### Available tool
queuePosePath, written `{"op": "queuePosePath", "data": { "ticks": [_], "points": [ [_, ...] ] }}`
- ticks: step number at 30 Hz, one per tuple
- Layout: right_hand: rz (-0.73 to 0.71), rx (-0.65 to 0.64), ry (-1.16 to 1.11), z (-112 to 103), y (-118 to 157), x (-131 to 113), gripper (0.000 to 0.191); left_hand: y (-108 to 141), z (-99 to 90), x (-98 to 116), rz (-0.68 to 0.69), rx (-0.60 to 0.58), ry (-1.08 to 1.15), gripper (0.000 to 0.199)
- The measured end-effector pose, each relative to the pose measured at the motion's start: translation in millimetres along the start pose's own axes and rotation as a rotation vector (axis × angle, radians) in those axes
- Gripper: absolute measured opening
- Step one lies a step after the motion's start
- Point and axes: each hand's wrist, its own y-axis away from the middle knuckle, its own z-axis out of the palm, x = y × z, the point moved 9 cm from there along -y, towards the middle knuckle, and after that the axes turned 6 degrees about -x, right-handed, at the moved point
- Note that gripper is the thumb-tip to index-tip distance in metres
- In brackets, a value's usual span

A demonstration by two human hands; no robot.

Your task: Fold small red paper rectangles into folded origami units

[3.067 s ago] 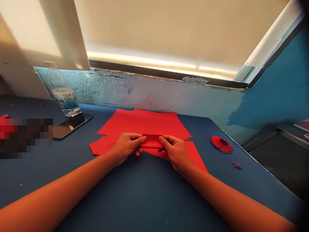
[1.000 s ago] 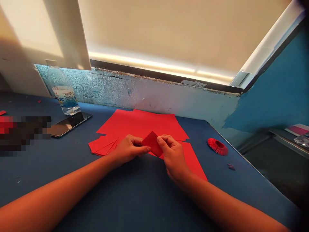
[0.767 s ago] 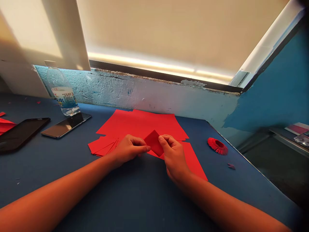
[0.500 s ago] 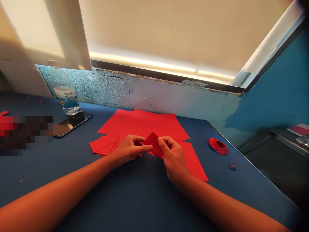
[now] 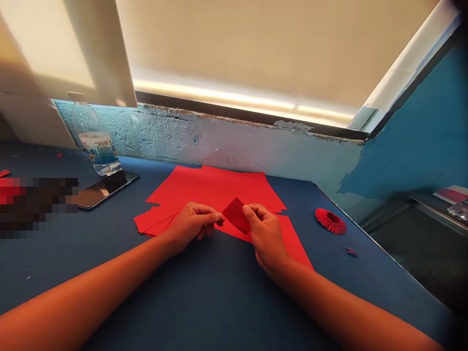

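A small red square of paper [image 5: 237, 217] is tilted up on one corner, pinched at its right side between the thumb and fingers of my right hand [image 5: 266, 234]. My left hand [image 5: 190, 224] is at the paper's left corner, its thumb closed against the curled fingers and nothing visible in them. Whether its fingertips still touch that corner, I cannot tell. Behind both hands lie large red paper sheets [image 5: 223, 187], overlapping on the blue table [image 5: 175, 312]. A fanned stack of smaller red paper pieces [image 5: 153, 220] rests beside my left hand.
On the left, a smartphone [image 5: 109, 190] lies in front of a plastic water bottle [image 5: 97, 141]. A pleated red paper ring [image 5: 330, 221] sits to the right, with a small folded piece [image 5: 351, 252] near it. The blue wall [image 5: 219, 141] borders the table's back.
My left hand has drawn back slightly left, its thumb coming off the front of the small paper. My right hand has shifted a little right with the paper.
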Motion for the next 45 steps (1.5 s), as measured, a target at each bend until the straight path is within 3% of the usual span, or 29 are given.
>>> {"op": "queuePosePath", "data": {
  "ticks": [4,10,18,28,33,39,45],
  "points": [
    [0.005,-0.014,-0.033,1,-1,2,0.024,-2,1.2,1,0.033,0.001,0.072,0.027],
    [-0.02,-0.036,-0.008,6,2,-4,0.026,-3,1.0,-2,0.022,0.04,-0.031,0.03],
    [-0.067,-0.18,0.088,17,3,-10,0.022,1,18.9,9,0.027,-0.149,-0.199,0.039],
    [-0.034,-0.038,0.083,-9,-14,-10,0.025,-3,8.3,-2,-0.029,-0.081,-0.139,0.038],
    [-0.013,-0.101,0.097,-2,-13,-8,0.023,-5,2.8,-2,-0.008,0.006,-0.005,0.042],
    [-0.089,-0.203,0.189,12,-4,-18,0.023,0,15.3,9,0.03,-0.105,-0.213,0.04],
    [-0.134,-0.197,0.262,10,-5,-23,0.024,0,11.6,4,0.01,-0.084,-0.267,0.041]
  ]
}}
